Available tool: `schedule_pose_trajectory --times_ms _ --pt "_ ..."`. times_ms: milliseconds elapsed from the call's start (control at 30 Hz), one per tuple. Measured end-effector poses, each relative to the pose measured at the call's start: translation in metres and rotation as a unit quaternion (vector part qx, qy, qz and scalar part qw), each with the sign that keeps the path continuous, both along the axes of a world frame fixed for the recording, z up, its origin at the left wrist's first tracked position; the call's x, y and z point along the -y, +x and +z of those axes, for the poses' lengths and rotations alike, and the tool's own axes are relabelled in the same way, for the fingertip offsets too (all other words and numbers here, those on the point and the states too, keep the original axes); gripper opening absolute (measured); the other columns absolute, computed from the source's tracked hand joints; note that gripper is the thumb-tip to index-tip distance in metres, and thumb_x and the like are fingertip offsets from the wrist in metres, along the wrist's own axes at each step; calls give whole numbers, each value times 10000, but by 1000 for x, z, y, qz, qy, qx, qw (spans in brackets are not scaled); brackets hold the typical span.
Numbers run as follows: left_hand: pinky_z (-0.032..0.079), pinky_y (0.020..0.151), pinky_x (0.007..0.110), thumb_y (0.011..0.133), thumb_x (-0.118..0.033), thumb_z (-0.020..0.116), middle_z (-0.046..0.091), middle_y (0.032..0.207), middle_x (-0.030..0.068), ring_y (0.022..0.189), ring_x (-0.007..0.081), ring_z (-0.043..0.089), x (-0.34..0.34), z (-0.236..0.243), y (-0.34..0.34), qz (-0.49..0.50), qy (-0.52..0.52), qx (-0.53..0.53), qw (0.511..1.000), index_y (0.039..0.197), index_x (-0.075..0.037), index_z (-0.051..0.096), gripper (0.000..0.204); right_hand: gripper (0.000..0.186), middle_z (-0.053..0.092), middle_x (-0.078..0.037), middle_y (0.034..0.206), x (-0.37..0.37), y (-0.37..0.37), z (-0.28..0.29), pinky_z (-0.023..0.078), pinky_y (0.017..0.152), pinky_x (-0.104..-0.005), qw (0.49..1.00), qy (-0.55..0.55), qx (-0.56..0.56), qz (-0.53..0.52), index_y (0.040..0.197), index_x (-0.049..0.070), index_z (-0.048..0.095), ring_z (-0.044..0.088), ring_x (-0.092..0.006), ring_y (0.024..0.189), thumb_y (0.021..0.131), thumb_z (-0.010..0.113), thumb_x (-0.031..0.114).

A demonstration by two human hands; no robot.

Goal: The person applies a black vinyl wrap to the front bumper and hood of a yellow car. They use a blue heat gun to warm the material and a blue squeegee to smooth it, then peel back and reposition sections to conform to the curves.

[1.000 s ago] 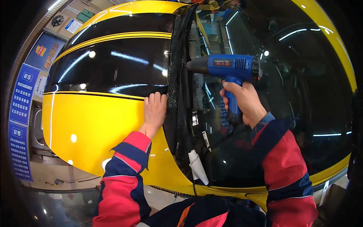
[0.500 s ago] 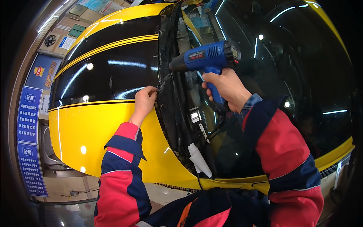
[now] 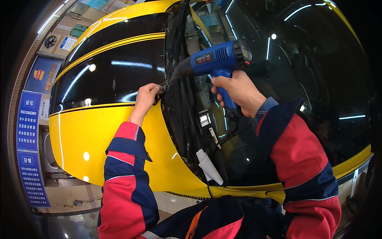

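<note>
My right hand [image 3: 242,91] is wrapped round the grip of a blue heat gun [image 3: 215,59], its dark nozzle pointing left at the rear edge of a car hood [image 3: 131,127]. The hood is glossy yellow with black stripes. At that same edge, just left of and below the nozzle, my left hand [image 3: 147,96] is closed in a pinch. Between its fingertips is the edge of thin clear film [image 3: 170,75], which stretches wrinkled toward the nozzle. How far the film reaches over the hood cannot be made out.
A black cowl trough [image 3: 175,115] runs between hood and dark windshield [image 3: 302,79]. A rolled white sheet [image 3: 209,169] lies at its near end. The gun's cord [image 3: 229,137] hangs over the glass. Blue signs [image 3: 28,119] and a small fan [image 3: 50,41] stand beyond the hood.
My left hand has moved slightly left and up, and the clear film now shows stretched beside the nozzle. The heat gun has shifted a little left and its nozzle dips lower.
</note>
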State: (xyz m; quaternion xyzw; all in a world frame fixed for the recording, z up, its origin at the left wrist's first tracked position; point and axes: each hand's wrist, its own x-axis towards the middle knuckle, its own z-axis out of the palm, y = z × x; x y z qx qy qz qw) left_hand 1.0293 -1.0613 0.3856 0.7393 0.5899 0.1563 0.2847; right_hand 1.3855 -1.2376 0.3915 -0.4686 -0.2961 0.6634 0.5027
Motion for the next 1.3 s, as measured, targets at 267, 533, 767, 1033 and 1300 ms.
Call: schedule_pose_trajectory --times_ms 267,533,767,1033,1300 --pt "588 955 474 996 -112 696 787 1102 189 1056 394 737 44 -18 11 -151 205 -191 948 1146 -29 819 211 237 709 -79 866 1 -3 0 603 612 -326 1000 -4 1 -16 1124 -49 675 694 -156 690 1001 729 146" --pt "582 973 491 928 49 640 755 1168 186 1129 404 715 84 -17 2 -227 269 -239 905 1170 -47 785 298 227 712 -77 881 -1 -3 -2 602 619 -328 1000 -2 -1 -12 1125 -37 678 693 -150 705 1007 721 151" --pt "489 1131 519 855 -120 940 657 1409 172 1316 412 626 39 26 -16 -70 295 -309 902 1315 -67 732 507 211 709 -70 879 0 -6 -2 599 616 -329 1000 -3 3 10 1110 -30 668 687 -143 701 1017 717 153" --pt "133 1330 759 715 -368 1063 309 1806 223 1697 469 216 32 18 4 -5 219 -424 879 1707 -132 438 1197 204 710 -70 874 2 -7 -3 596 607 -322 1000 -1 13 23 1109 -29 663 684 -141 691 1011 716 141" --pt "113 1256 880 801 -376 1019 162 1857 252 1728 509 44 39 16 37 55 132 -474 869 1783 -132 277 1256 217 708 -68 866 5 -10 -11 584 600 -327 999 -1 9 40 1104 -31 665 677 -143 683 985 721 141"
